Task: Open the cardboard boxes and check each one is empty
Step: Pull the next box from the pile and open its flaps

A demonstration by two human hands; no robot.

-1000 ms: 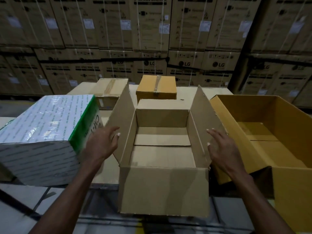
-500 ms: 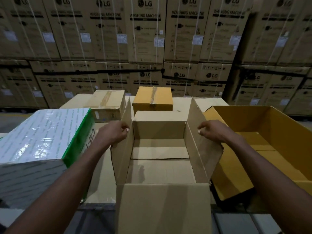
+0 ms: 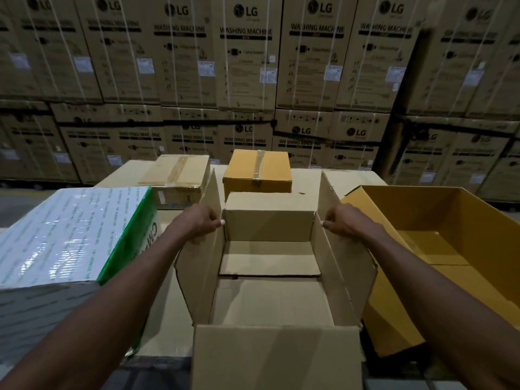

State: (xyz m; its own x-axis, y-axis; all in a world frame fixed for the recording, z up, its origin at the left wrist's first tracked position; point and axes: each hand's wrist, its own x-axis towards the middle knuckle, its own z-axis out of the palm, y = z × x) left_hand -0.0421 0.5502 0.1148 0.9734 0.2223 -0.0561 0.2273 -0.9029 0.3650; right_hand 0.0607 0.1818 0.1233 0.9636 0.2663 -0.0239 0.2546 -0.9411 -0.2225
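While both side flaps stand upright, a person holds a plain brown cardboard box (image 3: 270, 277) open for inspection at the near edge of a cardboard-topped work surface (image 3: 306, 180). The left hand (image 3: 197, 223) grips the left flap (image 3: 206, 249) near its far end, fingers curled over the edge; the right hand (image 3: 343, 223) grips the right flap (image 3: 337, 249) the same way. Spreading the flaps apart keeps them from falling inward and gives a straight look down to the floor of the box, where only the bare bottom panels show. The near flap (image 3: 277, 358) hangs toward the viewer, and the far flap (image 3: 270, 202) tips away.

Just to the right, a larger yellow carton (image 3: 461, 237) sits open with its interior showing nothing, probably checked already. Beyond the open box, a sealed yellow box (image 3: 257, 171) and a sealed brown box (image 3: 177, 173) rest side by side with tape unbroken along their tops, likely awaiting their turn. A shrink-wrapped white and green carton (image 3: 73, 235) sits to the left. Stacked washing machine cartons (image 3: 244, 52) fill the background, dim enough that the finer label print cannot be read.
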